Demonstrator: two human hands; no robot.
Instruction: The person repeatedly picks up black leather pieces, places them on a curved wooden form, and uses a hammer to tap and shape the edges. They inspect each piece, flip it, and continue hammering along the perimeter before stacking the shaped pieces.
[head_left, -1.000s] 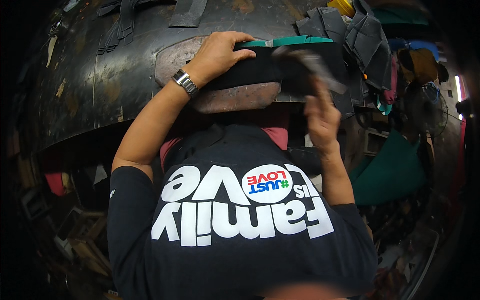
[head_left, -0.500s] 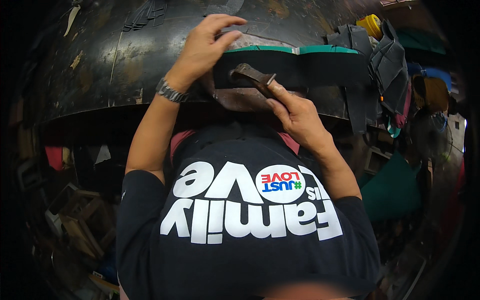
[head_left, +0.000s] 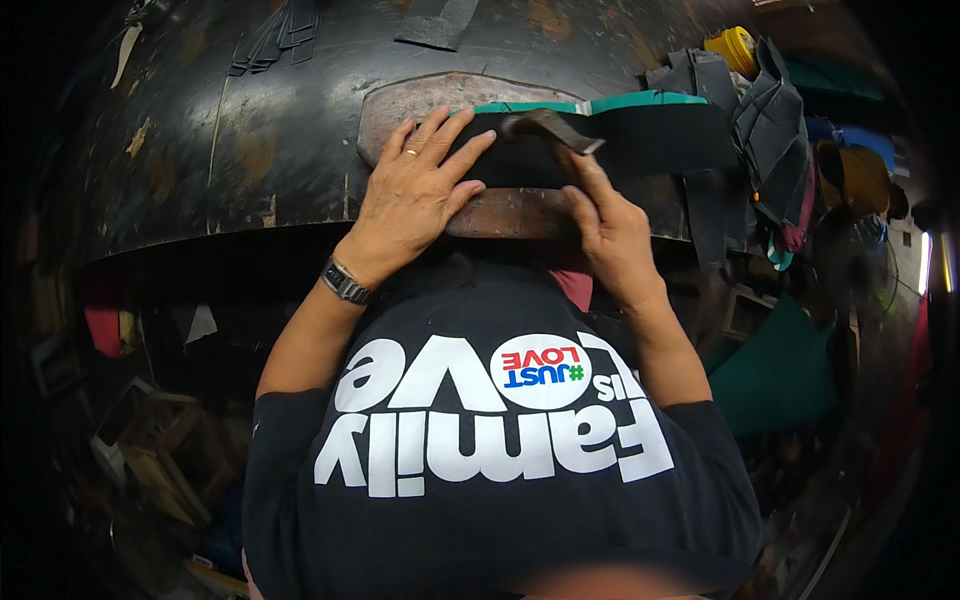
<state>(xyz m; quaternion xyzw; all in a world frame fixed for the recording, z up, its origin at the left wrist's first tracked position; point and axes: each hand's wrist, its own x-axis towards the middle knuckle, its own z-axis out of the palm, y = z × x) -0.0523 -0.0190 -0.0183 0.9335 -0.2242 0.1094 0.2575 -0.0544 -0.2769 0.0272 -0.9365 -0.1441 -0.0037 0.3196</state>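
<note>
My left hand (head_left: 415, 190) lies palm down with fingers spread on the left end of a long black strip of material (head_left: 660, 140). A teal edge (head_left: 640, 99) runs along the strip's far side. Under the strip rests a worn brown board (head_left: 395, 105), showing at its left end and along its near side. My right hand (head_left: 618, 235) is closed around a hammer (head_left: 560, 130), its metal head blurred above the middle of the strip. Whether the head touches the strip I cannot tell.
The dark, scuffed table (head_left: 180, 150) has a curved-looking front edge. Stacked black pieces (head_left: 775, 130) and a yellow container (head_left: 735, 48) stand at its right. Flat dark pieces (head_left: 275, 40) and a grey scrap (head_left: 440, 25) lie toward the back. Green material (head_left: 775, 375) hangs lower right.
My left hand has come down from its raised, curled pose and now lies flat on the strip. The hammer has shifted right and slightly away from me.
</note>
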